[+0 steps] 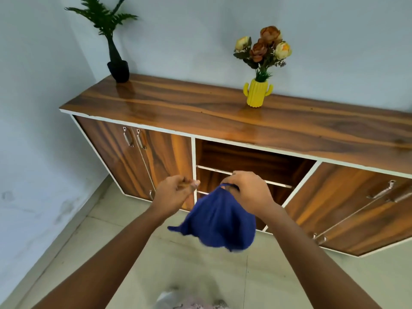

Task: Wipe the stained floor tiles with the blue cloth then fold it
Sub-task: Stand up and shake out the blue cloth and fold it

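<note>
The blue cloth [219, 221] hangs in the air in front of me, bunched and dangling above the pale floor tiles [178, 264]. My right hand [248, 192] pinches its top edge. My left hand [176, 194] is just to the left of the cloth, apart from it, fingers loosely curled with nothing in them. Faint grey smudges show on the tiles near the bottom of the view.
A long wooden sideboard [245, 117] stands against the wall ahead, with an open shelf bay in its middle. On top are a black potted plant [117, 65] and a yellow cactus-shaped vase [257, 94] of flowers. A wall closes off the left side.
</note>
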